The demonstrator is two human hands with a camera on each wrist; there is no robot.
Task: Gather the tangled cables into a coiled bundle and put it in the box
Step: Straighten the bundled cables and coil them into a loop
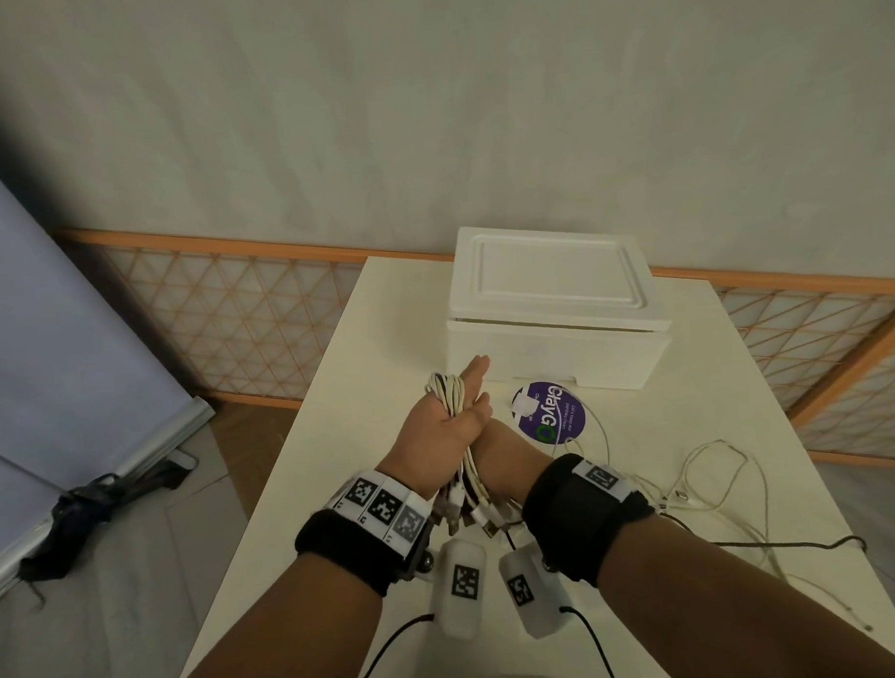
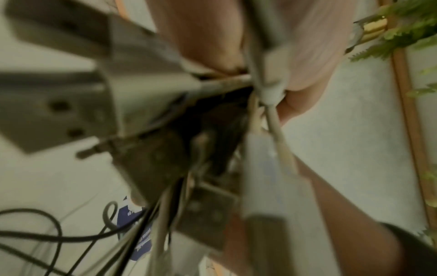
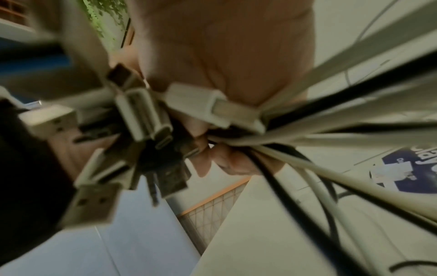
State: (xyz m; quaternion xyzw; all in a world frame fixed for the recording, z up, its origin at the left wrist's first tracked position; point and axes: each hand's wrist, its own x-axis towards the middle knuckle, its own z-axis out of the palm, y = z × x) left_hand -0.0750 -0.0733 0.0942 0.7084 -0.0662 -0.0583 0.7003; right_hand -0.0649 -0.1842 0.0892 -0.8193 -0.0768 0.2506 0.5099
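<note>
An indoor room, seemingly domestic: plain plastered wall [image 1: 427,111], orange-framed lattice screen [image 1: 231,316] along its base, a white table [image 1: 364,341], grey floor tiles [image 1: 114,578], and green foliage [image 2: 402,33] beyond the fingers.

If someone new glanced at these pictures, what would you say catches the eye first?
Most likely the bundle of white cables gripped in the left hand mid-table, its plug ends fanning out towards the wrists, with the right hand pressed close behind it. Next, the closed white foam box at the far end, and the purple round sticker before it, beside loose cables trailing right.
</note>
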